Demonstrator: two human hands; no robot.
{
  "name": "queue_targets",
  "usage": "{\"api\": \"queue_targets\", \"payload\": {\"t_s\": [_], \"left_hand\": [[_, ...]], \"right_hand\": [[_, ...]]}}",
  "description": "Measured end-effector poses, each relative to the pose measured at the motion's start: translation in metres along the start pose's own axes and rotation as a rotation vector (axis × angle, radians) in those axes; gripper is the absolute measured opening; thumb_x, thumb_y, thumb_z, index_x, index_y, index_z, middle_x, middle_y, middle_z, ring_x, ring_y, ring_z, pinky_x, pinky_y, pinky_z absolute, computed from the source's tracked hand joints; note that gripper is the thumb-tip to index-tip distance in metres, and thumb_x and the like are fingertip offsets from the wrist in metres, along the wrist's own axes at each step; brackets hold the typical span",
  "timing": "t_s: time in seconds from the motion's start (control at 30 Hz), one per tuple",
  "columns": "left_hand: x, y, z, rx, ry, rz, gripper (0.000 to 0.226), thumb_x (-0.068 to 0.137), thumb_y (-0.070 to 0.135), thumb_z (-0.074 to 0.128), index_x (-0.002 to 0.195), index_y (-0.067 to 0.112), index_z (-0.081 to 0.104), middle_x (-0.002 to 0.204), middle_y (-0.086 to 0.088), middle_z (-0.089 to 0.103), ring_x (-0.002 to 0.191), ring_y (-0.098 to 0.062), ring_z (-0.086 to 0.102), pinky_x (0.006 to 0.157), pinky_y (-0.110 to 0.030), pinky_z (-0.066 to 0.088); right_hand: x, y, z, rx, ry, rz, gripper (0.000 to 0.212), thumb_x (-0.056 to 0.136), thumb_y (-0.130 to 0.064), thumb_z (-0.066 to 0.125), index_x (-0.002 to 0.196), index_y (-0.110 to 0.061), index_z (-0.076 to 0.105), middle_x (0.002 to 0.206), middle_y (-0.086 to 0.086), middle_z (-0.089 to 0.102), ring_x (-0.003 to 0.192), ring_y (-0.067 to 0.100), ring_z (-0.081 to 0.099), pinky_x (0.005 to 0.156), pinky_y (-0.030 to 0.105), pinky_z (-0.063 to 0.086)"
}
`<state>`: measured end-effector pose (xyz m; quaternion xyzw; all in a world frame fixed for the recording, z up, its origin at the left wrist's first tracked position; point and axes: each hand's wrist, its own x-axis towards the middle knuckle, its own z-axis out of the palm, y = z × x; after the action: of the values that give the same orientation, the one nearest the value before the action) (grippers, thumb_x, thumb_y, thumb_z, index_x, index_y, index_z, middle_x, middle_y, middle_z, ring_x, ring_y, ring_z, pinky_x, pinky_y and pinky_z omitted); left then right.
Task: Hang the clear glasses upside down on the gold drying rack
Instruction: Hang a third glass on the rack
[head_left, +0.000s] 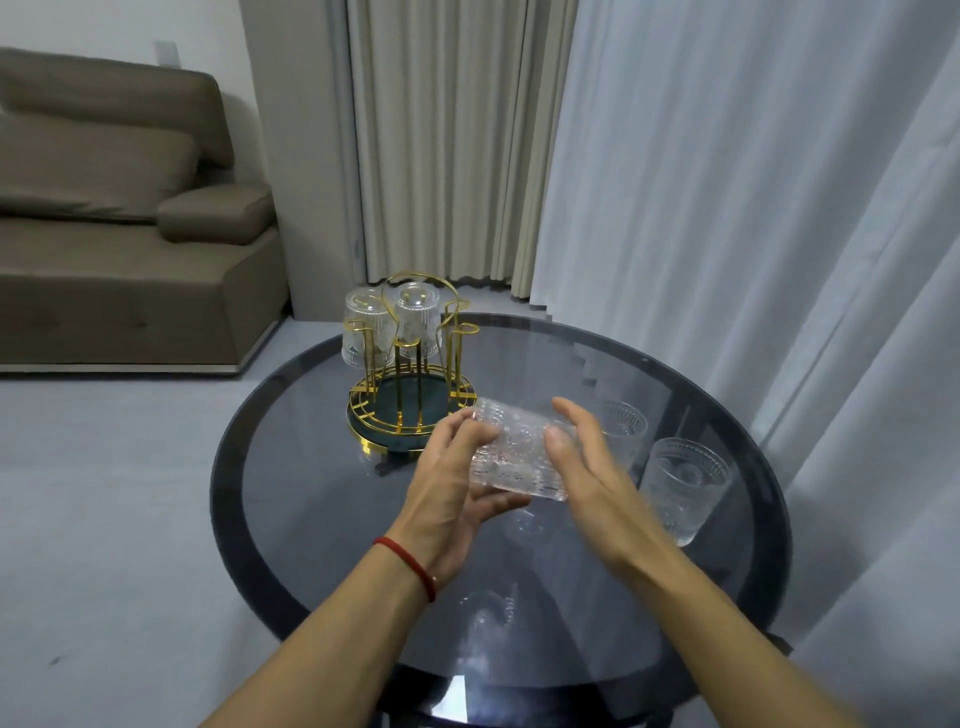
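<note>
Holding a glass (511, 460) over the bench (322, 519), I clamp my left hand (449, 493) round it. My right hand (589, 467) touches it, fingers straight.

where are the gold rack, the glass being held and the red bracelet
gold drying rack (387, 428), head view, front rim of its base
held glass (511, 457), head view, middle of its patterned side wall
red bracelet (408, 561), head view, cord across the left wrist

1 wide-angle view from the person's head faces forward and down, close over the round table (332, 519), the rack (415, 400) mid-distance, the sofa (130, 260) and curtains (727, 208) far behind.
</note>
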<state>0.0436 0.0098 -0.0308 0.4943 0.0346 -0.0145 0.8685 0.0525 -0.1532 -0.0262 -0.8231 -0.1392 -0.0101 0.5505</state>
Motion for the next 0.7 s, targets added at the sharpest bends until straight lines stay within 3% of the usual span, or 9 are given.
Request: {"api": "queue_targets", "payload": {"t_s": [0.1, 0.17, 0.23, 0.3, 0.4, 0.53, 0.63, 0.7], "left_hand": [[0.01, 0.0, -0.005, 0.008, -0.03, 0.056, 0.058, 0.084, 0.039, 0.065, 0.131, 0.007, 0.056, 0.131, -0.027, 0.062, 0.101, -0.034, 0.07, 0.079, -0.047, 0.06], [0.02, -0.002, -0.013, 0.292, 0.114, 0.194, 0.045, 0.089, 0.053, 0.05, 0.117, 0.021, 0.066, 0.115, -0.012, 0.071, 0.1, -0.024, 0.069, 0.081, -0.049, 0.059], [0.032, -0.01, -0.031, 0.726, 0.338, 0.369, 0.044, 0.093, 0.058, 0.035, 0.106, 0.028, 0.064, 0.111, -0.001, 0.068, 0.1, -0.016, 0.06, 0.088, -0.046, 0.052], [0.047, -0.023, -0.053, 1.187, 0.476, 0.401, 0.05, 0.097, 0.054, 0.037, 0.13, 0.024, 0.06, 0.136, -0.007, 0.059, 0.126, -0.02, 0.049, 0.104, -0.047, 0.043], [0.063, -0.04, -0.081, 1.652, 0.452, 0.291, 0.069, 0.096, 0.06, 0.032, 0.157, 0.03, 0.026, 0.17, -0.003, 0.016, 0.155, -0.024, 0.01, 0.121, -0.053, 0.019], [0.076, -0.046, -0.103, 1.783, 0.372, 0.216, 0.078, 0.093, 0.068, 0.019, 0.16, 0.034, -0.001, 0.171, 0.001, -0.005, 0.157, -0.023, -0.006, 0.124, -0.059, 0.009], [0.081, -0.05, -0.108, 1.784, 0.338, 0.173, 0.081, 0.091, 0.071, 0.015, 0.159, 0.034, -0.009, 0.171, 0.0, -0.01, 0.157, -0.025, -0.003, 0.123, -0.06, 0.006], [0.082, -0.052, -0.108, 1.794, 0.343, 0.172, 0.081, 0.09, 0.071, 0.013, 0.158, 0.034, -0.011, 0.17, 0.0, -0.012, 0.157, -0.026, -0.003, 0.123, -0.06, 0.004]], "right_hand": [[0.015, -0.005, 0.003, 0.078, 0.122, 0.015, 0.056, 0.096, -0.058, 0.058, 0.146, -0.04, 0.043, 0.134, -0.01, 0.057, 0.122, 0.008, 0.058, 0.096, 0.031, 0.047], [0.025, -0.009, 0.002, 0.031, 0.222, -0.002, 0.057, 0.091, -0.058, 0.067, 0.141, -0.036, 0.05, 0.135, -0.008, 0.059, 0.12, 0.011, 0.06, 0.1, 0.039, 0.051], [0.04, -0.016, -0.004, 0.003, 0.318, -0.017, 0.058, 0.087, -0.058, 0.072, 0.137, -0.036, 0.054, 0.137, -0.011, 0.058, 0.122, 0.011, 0.058, 0.103, 0.043, 0.05], [0.063, -0.024, -0.014, 0.022, 0.385, -0.028, 0.056, 0.083, -0.058, 0.074, 0.132, -0.038, 0.056, 0.136, -0.012, 0.06, 0.121, 0.013, 0.059, 0.103, 0.045, 0.051], [0.109, -0.037, -0.025, 0.105, 0.433, 0.007, 0.054, 0.081, -0.048, 0.079, 0.129, -0.037, 0.058, 0.135, -0.004, 0.062, 0.121, 0.024, 0.063, 0.101, 0.05, 0.054], [0.176, -0.05, -0.025, 0.08, 0.507, 0.006, 0.059, 0.082, -0.034, 0.082, 0.135, -0.028, 0.057, 0.132, -0.005, 0.057, 0.119, 0.023, 0.061, 0.094, 0.035, 0.053], [0.219, -0.06, -0.02, 0.069, 0.502, 0.013, 0.065, 0.078, -0.034, 0.083, 0.136, -0.026, 0.055, 0.135, 0.001, 0.059, 0.11, 0.019, 0.06, 0.075, 0.021, 0.046], [0.243, -0.065, -0.018, 0.026, 0.471, -0.007, 0.066, 0.076, -0.035, 0.084, 0.135, -0.025, 0.057, 0.137, 0.002, 0.06, 0.112, 0.019, 0.059, 0.079, 0.022, 0.044]]}}
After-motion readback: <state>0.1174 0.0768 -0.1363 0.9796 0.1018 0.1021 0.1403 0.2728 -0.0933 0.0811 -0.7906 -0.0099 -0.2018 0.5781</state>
